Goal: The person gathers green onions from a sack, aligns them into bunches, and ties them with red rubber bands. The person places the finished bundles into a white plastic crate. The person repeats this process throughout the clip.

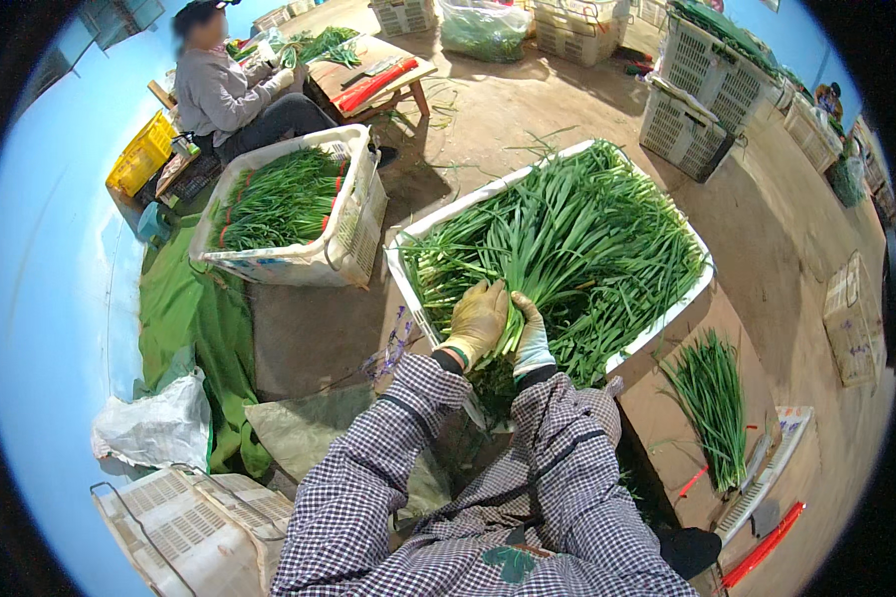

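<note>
My left hand point(479, 319) and my right hand point(530, 334), both in work gloves, are side by side at the near edge of a white crate point(408, 277) heaped with loose garlic chives point(612, 224). Between them they grip the pale stems of a bunch of chives point(534, 257), whose green leaves fan out away from me over the heap. To the right, on a board, lies another bunch of chives point(711, 407), beside a knife point(758, 459) and red ties point(763, 545).
A plastic crate point(291, 257) of bundled chives stands at the left. Behind it a co-worker point(220, 97) sits at a low wooden table point(373, 74). Stacked crates point(687, 130) stand at the upper right. An upturned crate point(194, 522) and green cloth point(194, 321) are at the left.
</note>
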`<state>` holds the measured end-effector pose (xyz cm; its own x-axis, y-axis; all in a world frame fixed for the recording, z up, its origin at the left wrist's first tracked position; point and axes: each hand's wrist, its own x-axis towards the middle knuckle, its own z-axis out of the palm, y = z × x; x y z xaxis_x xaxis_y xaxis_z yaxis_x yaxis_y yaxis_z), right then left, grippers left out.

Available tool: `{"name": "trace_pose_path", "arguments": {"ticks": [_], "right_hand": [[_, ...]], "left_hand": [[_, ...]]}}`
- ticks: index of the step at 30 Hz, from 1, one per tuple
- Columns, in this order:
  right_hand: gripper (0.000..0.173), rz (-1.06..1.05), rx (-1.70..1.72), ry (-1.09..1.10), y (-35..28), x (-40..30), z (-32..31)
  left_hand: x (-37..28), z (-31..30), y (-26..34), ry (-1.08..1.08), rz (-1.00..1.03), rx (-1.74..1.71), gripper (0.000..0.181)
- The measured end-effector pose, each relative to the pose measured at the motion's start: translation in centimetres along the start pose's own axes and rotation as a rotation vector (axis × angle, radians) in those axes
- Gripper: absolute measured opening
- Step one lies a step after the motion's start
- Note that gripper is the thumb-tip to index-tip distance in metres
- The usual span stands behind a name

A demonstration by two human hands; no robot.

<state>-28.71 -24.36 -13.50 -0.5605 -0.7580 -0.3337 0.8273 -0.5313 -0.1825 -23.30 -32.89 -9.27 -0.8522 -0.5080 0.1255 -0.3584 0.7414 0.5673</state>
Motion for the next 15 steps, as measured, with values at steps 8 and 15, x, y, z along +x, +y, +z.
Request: {"name": "trace_pose_path", "arguments": {"ticks": [8, 15], "right_hand": [[0.034, -0.043, -0.188, 0.038, 0.3, -1.8, 1.0], [0.052, -0.099, -0.064, -0.311, -3.5, -10.6, 4.8]], "left_hand": [[3.7, -4.1, -5.4, 0.156, 0.083, 0.362, 0.057], [6.5, 2.4, -11.8, -0.058, -0.133, 0.599, 0.059]]}}
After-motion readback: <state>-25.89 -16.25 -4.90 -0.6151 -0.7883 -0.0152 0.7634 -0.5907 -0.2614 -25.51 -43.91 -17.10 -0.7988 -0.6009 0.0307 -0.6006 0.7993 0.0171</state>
